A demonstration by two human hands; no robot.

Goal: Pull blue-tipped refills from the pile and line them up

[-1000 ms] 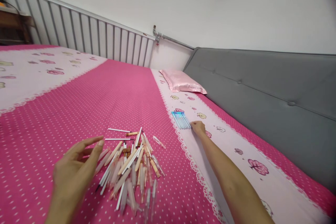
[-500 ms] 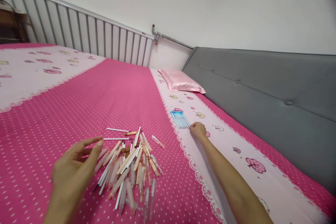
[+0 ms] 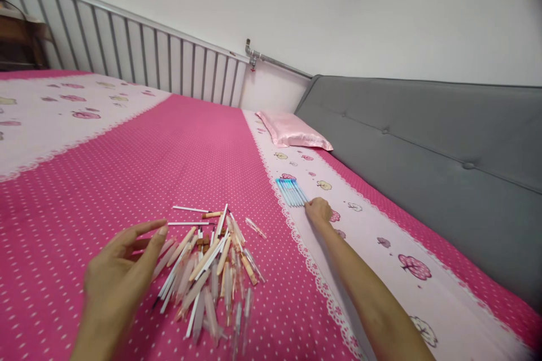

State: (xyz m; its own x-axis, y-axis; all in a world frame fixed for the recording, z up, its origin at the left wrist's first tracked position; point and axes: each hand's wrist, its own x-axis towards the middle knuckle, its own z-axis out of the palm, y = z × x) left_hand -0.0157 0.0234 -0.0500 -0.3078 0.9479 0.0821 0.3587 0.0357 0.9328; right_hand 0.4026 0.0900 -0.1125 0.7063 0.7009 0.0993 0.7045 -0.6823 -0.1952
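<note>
A neat row of slim light-blue pens (image 3: 291, 193) lies on the white lace-edged band of the bedspread. At the near right end of that row, the fingers of my right hand (image 3: 319, 211) are closed on the end of a blue pen. My left hand (image 3: 122, 262) hovers beside a loose pile of pens and sticks (image 3: 207, 271), fingers curved and loosely apart. Just past its fingertips lies a thin white stick (image 3: 188, 224); whether they touch it I cannot tell. White, cream, pinkish and clear pieces cross one another in the pile.
The pink dotted bedspread (image 3: 203, 146) covers the bed. A shiny pink pillow (image 3: 292, 131) lies at the far end, against the grey padded headboard (image 3: 415, 141). Behind the bed are a white radiator (image 3: 139, 51) and a metal pipe (image 3: 282, 65).
Hardly anything differs. My right hand stays at the end of the blue row, shifted very slightly. The left hand and the pile are as before.
</note>
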